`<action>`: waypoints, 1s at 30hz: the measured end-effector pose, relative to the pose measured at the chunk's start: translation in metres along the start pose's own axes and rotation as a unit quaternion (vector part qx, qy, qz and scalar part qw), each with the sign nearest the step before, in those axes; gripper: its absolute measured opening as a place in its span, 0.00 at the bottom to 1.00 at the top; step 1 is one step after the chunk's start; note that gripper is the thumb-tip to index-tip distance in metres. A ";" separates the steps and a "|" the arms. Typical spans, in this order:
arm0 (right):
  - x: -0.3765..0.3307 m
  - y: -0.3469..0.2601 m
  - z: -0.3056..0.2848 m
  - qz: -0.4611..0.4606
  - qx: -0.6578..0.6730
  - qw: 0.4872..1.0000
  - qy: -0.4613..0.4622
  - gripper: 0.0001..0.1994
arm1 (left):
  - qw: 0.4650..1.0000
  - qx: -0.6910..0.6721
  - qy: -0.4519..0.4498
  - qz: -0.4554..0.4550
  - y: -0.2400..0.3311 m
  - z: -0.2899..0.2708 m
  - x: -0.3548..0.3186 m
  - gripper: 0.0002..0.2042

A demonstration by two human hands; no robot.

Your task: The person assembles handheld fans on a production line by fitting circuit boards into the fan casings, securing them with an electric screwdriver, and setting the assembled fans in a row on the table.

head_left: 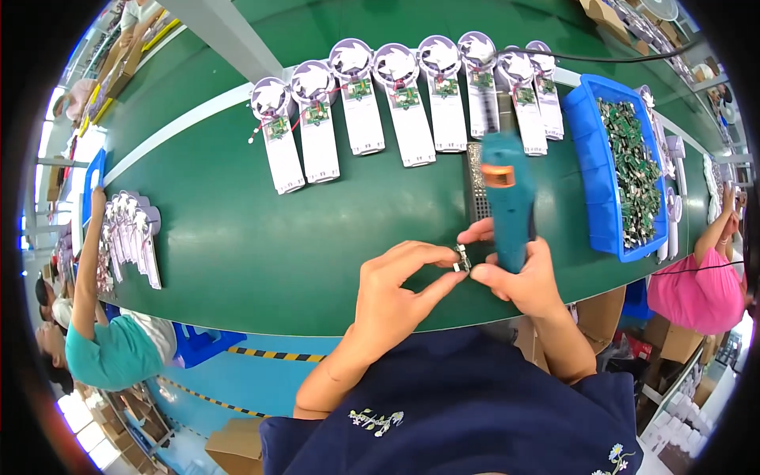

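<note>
the left hand (396, 297) pinches a small circuit board (461, 260) over the tabletop (317, 229) while the right hand (526, 277) grips a teal power tool (511, 206), the board looking light, stiff and fragile, best held by its edges.

Fans (414, 131) in a row along the far edge of the bench (317, 237); circuit boards (629, 170) in a bin (598, 158) to their right.
More fans (138, 237) lie toward the left end. By the near edge, the left hand (404, 289), with a small board (461, 261), is just left of the right hand (522, 277) and its power screwdriver (511, 198); a perforated tray (477, 188) lies beyond them.
</note>
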State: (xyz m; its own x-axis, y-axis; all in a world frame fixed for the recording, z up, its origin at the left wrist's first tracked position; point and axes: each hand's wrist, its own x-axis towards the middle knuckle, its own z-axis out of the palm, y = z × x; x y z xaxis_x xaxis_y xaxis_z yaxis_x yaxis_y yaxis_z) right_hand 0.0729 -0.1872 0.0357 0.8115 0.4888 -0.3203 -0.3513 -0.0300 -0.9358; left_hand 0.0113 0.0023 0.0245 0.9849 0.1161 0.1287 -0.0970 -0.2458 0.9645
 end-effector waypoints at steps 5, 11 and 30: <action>0.006 0.005 0.009 0.023 0.003 0.999 -0.036 0.17 | 0.993 -0.088 -0.028 -0.078 -0.010 -0.011 -0.005 0.09; -0.005 0.021 0.011 0.058 0.041 0.996 -0.045 0.24 | 0.923 -0.327 -0.106 -0.175 -0.018 -0.013 -0.022 0.09; 0.001 0.069 -0.017 -0.191 -0.151 0.954 -0.176 0.35 | 0.821 -0.481 -0.155 -0.264 -0.036 -0.030 -0.044 0.08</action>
State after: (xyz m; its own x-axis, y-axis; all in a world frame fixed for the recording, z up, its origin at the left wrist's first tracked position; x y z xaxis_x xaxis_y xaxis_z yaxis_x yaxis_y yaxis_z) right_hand 0.0578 -0.2035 -0.0313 0.6284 0.7746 0.0712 0.1310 -0.0151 -0.9913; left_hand -0.0331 0.0352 -0.0094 0.9010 -0.3253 -0.2869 0.4335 0.6521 0.6219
